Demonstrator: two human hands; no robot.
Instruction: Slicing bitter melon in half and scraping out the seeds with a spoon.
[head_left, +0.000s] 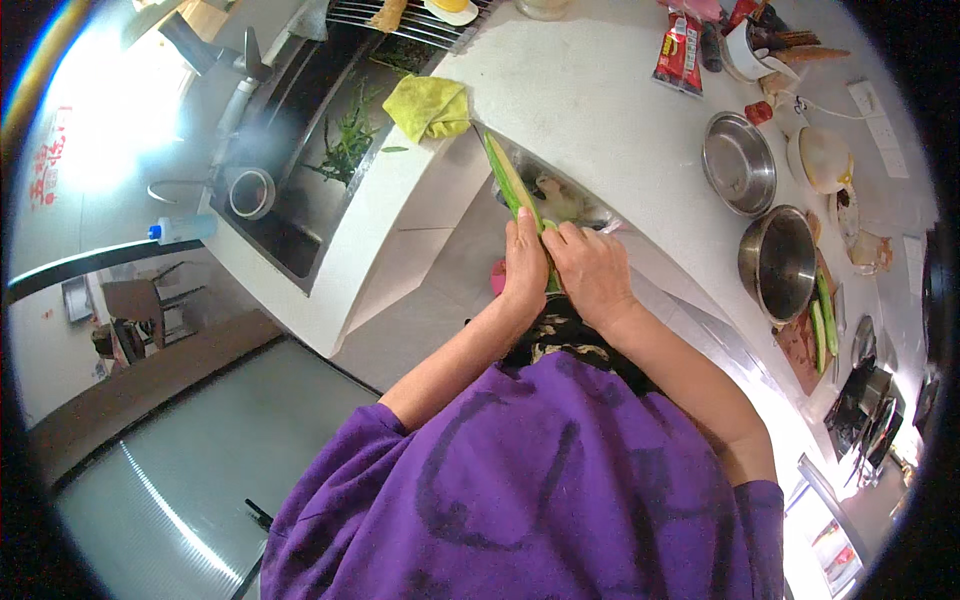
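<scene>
A long green cucumber-like vegetable (508, 174), with a pale strip along one side, slants up and left from my hands. Around its lower part my left hand (526, 259) is closed, thumb lying along it. My right hand (589, 270) grips it from the other side with bent fingers; whether a small tool is also in that hand is hidden. Beyond the vegetable, below the counter edge, sits a bin lined with a plastic bag (559, 196), with scraps inside. A yellow-green cloth (427, 109) lies at the counter corner.
Leafy greens (346, 142) lie in the sink at left, near a white cup (251, 193). On the right counter stand a shallow steel bowl (739, 163) and a deeper one (780, 262), beside a cutting board (799, 352) bearing green vegetable pieces (819, 330). A red packet (679, 56) lies farther back.
</scene>
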